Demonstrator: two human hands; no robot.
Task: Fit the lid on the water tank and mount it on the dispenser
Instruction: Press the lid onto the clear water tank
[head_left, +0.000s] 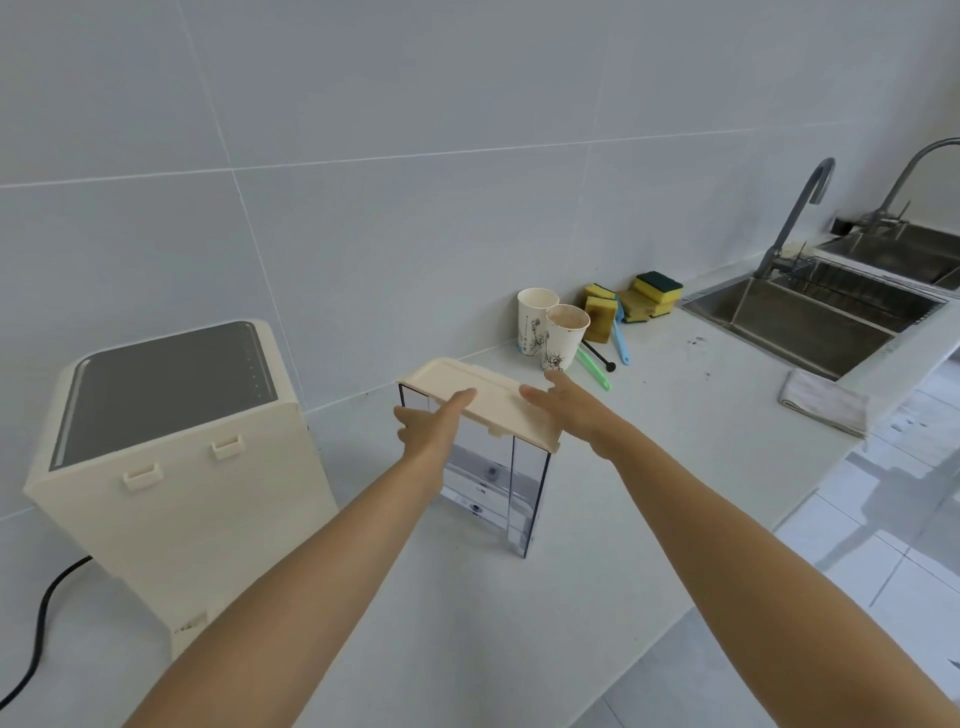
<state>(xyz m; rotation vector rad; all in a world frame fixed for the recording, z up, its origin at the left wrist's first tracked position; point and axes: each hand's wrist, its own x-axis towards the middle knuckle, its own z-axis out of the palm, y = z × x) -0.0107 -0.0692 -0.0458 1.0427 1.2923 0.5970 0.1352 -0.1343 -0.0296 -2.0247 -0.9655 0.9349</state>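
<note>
Lid (470, 392) on tank (498, 483), markings unreadable

the counter (649, 467) is bare at 6 o'clock and 4 o'clock of the tank (493, 483), so a hand can pass there. the dispenser (171, 467) blocks 9 o'clock, and two paper cups (550, 327) crowd 1 o'clock.
</note>
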